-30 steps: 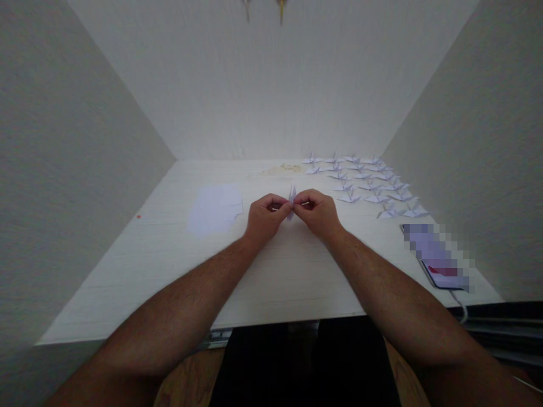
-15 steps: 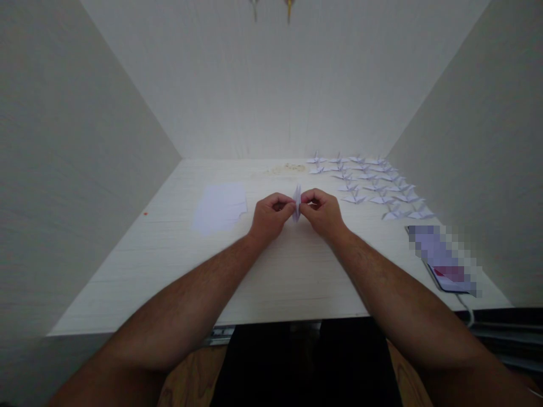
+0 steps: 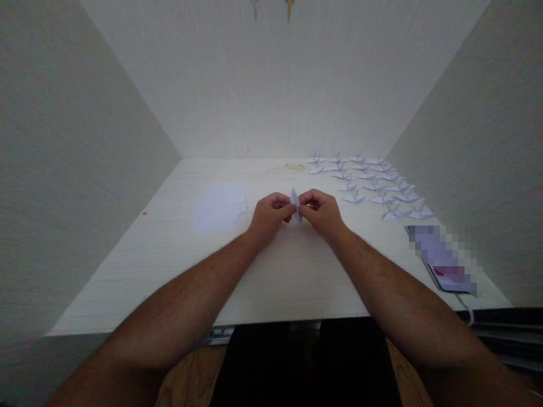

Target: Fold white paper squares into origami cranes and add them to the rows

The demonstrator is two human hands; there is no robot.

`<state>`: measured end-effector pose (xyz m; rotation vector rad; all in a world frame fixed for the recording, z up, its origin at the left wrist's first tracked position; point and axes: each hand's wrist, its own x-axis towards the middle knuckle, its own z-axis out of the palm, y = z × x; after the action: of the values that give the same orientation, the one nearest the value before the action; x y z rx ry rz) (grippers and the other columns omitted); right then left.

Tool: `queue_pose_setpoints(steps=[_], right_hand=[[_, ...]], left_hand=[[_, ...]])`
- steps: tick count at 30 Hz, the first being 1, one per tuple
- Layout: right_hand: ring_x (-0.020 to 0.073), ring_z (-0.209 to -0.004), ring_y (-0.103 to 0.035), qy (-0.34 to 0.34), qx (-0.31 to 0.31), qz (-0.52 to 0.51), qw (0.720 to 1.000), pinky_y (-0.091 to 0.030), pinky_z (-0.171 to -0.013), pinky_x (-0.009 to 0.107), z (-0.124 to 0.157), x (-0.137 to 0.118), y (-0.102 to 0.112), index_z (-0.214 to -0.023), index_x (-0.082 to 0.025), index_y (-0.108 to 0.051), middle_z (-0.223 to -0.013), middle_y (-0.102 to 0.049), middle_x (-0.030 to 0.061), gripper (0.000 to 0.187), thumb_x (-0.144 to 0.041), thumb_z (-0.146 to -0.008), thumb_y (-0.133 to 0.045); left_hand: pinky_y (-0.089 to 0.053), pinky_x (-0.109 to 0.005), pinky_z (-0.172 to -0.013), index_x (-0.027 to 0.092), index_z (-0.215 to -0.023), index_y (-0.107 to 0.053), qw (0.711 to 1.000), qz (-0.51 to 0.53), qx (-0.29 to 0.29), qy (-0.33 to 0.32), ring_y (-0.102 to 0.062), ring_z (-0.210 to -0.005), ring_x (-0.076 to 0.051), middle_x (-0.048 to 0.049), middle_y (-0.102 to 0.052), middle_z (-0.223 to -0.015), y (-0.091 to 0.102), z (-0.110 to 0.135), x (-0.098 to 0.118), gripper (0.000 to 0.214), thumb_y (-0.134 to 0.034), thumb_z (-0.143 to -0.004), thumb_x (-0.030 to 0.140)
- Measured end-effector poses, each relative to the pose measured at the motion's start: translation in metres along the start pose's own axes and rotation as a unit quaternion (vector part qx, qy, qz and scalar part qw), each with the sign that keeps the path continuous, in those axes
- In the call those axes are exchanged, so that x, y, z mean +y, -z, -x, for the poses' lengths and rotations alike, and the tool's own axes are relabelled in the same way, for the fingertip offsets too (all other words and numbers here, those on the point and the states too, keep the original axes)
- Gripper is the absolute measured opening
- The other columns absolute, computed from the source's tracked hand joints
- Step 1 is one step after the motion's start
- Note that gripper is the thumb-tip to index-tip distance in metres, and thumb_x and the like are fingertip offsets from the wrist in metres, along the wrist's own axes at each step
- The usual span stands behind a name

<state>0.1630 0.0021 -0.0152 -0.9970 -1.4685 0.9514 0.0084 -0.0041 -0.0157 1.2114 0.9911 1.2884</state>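
Observation:
A small folded piece of white paper (image 3: 294, 198) stands upright between my two hands, above the middle of the table. My left hand (image 3: 274, 213) pinches it from the left with thumb and fingertips. From the right, my right hand (image 3: 321, 209) grips the same paper with its thumb and index finger. The fingers hide part of its folds. Left of my hands lie white paper sheets (image 3: 220, 206), stacked loosely. Several folded paper cranes (image 3: 373, 183) stand in rows at the far right.
A phone (image 3: 443, 260), partly pixelated, lies near the right edge with a white cable (image 3: 469, 314) running off the table (image 3: 292, 282). Walls enclose the table at the back and both sides. A small red speck (image 3: 145, 213) is at the left.
The folded paper has turned slightly between my fingers, so its top now leans left and more of a face shows. Both hands have barely shifted.

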Motion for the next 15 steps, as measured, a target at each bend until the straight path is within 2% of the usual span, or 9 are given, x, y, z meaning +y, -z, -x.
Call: queue_pose_setpoints(steps=[10, 15], right_hand=[[0.0101, -0.054, -0.053, -0.004, 0.0, 0.004, 1.0, -0.041, -0.051, 0.024, -0.001, 0.002, 0.0, -0.073, -0.019, -0.062, -0.064, -0.064, -0.0019, 0.009, -0.026, -0.069, -0.066], [0.0103, -0.053, -0.053, -0.009, -0.007, -0.003, 1.0, -0.041, -0.052, 0.025, -0.002, 0.003, 0.0, -0.073, -0.019, -0.061, -0.063, -0.063, -0.0018, 0.012, -0.029, -0.071, -0.068]], left_hand=[[-0.039, -0.022, -0.051, 0.017, -0.071, -0.061, 0.995, -0.097, -0.002, 0.002, -0.052, -0.049, -0.008, 0.0024, -0.061, -0.054, -0.001, 0.004, 0.008, 0.016, -0.071, -0.074, 0.029], [-0.039, -0.022, -0.051, 0.017, -0.069, -0.061, 0.993, -0.115, 0.001, 0.001, -0.052, -0.049, -0.008, 0.0024, -0.061, -0.054, -0.001, 0.005, 0.013, 0.016, -0.071, -0.073, 0.029]])
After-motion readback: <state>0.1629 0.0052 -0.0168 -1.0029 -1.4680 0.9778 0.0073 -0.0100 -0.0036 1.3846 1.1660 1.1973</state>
